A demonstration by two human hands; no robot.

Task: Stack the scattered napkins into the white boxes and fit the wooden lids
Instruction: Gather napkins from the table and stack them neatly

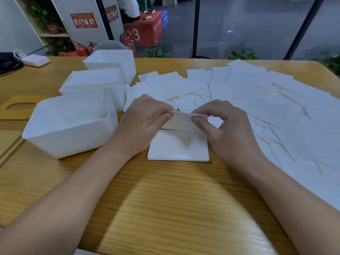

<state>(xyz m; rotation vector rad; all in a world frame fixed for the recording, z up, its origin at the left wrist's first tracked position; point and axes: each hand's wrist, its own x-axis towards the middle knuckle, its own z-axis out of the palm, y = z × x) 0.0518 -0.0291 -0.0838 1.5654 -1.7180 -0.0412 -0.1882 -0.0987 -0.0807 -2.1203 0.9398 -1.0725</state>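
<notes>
Both hands met over the middle of the light wooden table (pixel 165 190), each pinching one folded white paper napkin (pixel 181 121) by its far edge. The left hand (pixel 139 124) gripped the napkin's left end between thumb and curled fingers; the right hand (pixel 226 129) pinched its right end between thumb and forefinger, the other fingers loosely bent. The held napkin tilted up just above a small neat stack of white napkins (pixel 178 148) that lay flat on the table between the two wrists.

To the left of the hands stood three white rectangular plastic boxes in a row running from near to far. The nearest white box (pixel 70 124) sat just beside the left hand, and how full it was could not be told. The middle white box (pixel 92 83) held napkins up to about its rim. The farthest white box (pixel 114 63) stood behind it, its contents hidden.

Loose white napkins (pixel 257 100) lay scattered and overlapping across the far and right parts of the table, reaching the right edge. At the left edge lay a flat wooden lid with an oval slot (pixel 20 107), partly behind the nearest box, and a second wooden lid (pixel 9 140) lay nearer along the same edge.
</notes>
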